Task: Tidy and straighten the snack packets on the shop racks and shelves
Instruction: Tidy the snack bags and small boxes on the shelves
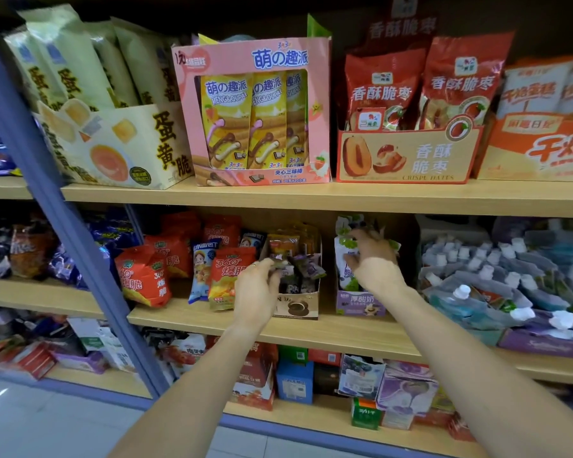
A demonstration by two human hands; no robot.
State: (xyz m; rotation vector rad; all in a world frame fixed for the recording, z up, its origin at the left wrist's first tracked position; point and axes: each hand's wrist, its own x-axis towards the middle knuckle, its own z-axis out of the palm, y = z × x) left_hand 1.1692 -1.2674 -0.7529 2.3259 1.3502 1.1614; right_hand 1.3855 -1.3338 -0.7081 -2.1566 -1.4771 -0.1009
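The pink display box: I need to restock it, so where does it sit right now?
In the head view, the pink display box stands on the top shelf, left of centre, between the cream egg-yolk box and the red date box.

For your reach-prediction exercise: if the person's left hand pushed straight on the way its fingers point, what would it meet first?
Most likely the dark packets in the open display box; the left hand is already at them, though depth is unclear.

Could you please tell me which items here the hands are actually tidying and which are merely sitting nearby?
In hand:
left hand at the dark sachets in their open carton
right hand on the white yoghurt packets

Nearby:
pink wafer box
red date pouches
spouted pouches
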